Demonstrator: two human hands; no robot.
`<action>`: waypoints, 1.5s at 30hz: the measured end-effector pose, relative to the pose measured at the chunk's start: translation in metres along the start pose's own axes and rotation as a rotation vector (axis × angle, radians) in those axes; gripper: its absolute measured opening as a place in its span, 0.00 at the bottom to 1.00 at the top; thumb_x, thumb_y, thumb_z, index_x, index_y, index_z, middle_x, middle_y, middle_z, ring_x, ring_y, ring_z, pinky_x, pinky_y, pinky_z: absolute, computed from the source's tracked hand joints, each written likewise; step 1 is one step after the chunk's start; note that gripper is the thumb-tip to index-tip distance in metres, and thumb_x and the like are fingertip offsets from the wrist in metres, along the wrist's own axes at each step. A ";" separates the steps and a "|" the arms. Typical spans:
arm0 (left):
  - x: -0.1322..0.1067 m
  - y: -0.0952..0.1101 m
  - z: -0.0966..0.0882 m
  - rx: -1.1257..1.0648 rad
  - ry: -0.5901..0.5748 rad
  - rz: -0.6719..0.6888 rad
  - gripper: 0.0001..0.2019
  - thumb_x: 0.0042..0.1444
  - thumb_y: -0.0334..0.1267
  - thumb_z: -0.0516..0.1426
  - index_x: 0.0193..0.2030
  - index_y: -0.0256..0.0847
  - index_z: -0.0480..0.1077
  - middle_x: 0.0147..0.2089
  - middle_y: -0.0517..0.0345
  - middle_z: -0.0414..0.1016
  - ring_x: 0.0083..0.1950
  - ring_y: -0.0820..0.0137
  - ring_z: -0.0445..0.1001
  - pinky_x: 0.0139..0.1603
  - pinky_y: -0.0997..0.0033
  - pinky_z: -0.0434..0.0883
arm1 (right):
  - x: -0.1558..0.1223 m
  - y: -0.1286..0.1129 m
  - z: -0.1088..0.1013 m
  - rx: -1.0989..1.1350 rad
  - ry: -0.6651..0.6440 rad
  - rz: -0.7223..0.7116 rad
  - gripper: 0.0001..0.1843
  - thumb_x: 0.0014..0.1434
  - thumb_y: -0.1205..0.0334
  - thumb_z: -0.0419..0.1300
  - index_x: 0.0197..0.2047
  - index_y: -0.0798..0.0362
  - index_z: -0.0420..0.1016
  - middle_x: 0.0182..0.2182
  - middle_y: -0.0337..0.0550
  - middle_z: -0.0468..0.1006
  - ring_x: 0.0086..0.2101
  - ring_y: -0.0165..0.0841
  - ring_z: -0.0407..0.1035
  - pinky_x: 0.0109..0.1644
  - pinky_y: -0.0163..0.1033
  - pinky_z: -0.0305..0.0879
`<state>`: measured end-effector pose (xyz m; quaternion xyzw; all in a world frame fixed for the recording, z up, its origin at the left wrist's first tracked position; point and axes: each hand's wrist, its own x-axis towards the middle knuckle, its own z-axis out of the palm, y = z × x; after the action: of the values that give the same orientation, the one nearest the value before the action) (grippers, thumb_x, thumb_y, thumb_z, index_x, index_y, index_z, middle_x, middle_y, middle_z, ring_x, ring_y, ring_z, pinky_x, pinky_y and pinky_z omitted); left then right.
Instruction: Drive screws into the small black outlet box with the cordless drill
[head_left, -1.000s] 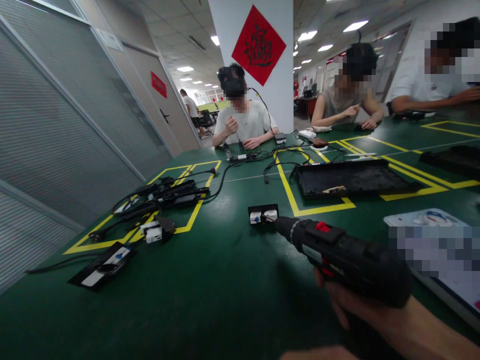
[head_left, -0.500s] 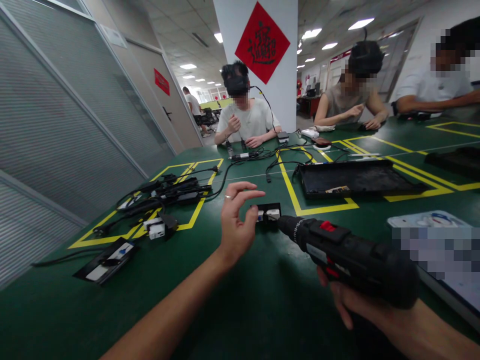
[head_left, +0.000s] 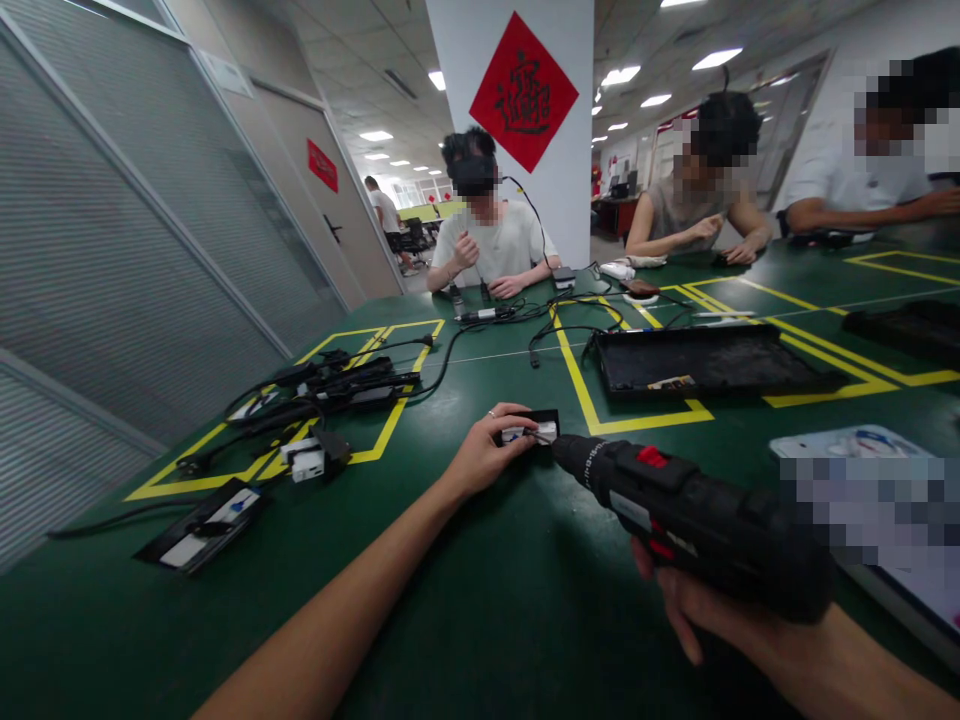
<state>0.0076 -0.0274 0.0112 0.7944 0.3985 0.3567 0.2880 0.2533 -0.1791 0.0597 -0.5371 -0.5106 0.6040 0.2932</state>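
My right hand [head_left: 712, 600] is wrapped round the handle of a black cordless drill [head_left: 682, 510] with red details, its chuck pointing left. A thin bit [head_left: 541, 437] runs from the chuck to a small open black case [head_left: 546, 417] with white parts inside, lying on the green table. My left hand [head_left: 491, 450] is at this case, thumb and index finger closed together in front of it, close to the bit's tip. What sits between those fingertips is too small to make out. The left hand partly covers the case.
To the left lie a similar black case [head_left: 196, 530], a white adapter block [head_left: 306, 460] and tangled black cables [head_left: 352, 385]. A large black tray [head_left: 712, 360] and a tablet-like device [head_left: 870, 520] are to the right. Across the table sits a person [head_left: 491, 235]; two others are at the right.
My left hand has lowered from above onto the front of the small case, and its spread fingers have closed near the bit. The drill has hardly moved.
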 end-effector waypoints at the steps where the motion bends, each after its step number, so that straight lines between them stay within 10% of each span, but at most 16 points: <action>1: 0.000 -0.001 0.000 -0.005 -0.004 -0.008 0.09 0.53 0.39 0.56 0.40 0.43 0.73 0.50 0.53 0.67 0.53 0.65 0.65 0.55 0.62 0.62 | 0.000 0.000 0.000 0.005 0.002 0.000 0.11 0.48 0.57 0.60 0.34 0.54 0.69 0.17 0.34 0.71 0.17 0.27 0.67 0.24 0.34 0.66; 28: 0.000 -0.013 0.001 0.012 -0.047 -0.004 0.17 0.45 0.38 0.63 0.44 0.44 0.71 0.54 0.52 0.60 0.54 0.64 0.63 0.56 0.62 0.63 | 0.008 -0.007 -0.004 0.067 -0.156 0.090 0.10 0.43 0.58 0.63 0.29 0.52 0.69 0.17 0.35 0.71 0.16 0.30 0.68 0.23 0.37 0.69; 45: 0.000 -0.006 -0.002 0.005 -0.088 -0.007 0.16 0.48 0.41 0.61 0.45 0.43 0.69 0.49 0.53 0.62 0.51 0.65 0.64 0.54 0.63 0.62 | -0.004 0.004 -0.006 -0.080 0.040 -0.063 0.17 0.49 0.54 0.61 0.40 0.54 0.70 0.20 0.36 0.74 0.18 0.28 0.69 0.30 0.39 0.71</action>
<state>0.0035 -0.0244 0.0074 0.8087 0.3889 0.3195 0.3045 0.2602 -0.1820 0.0577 -0.5440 -0.5448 0.5629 0.3006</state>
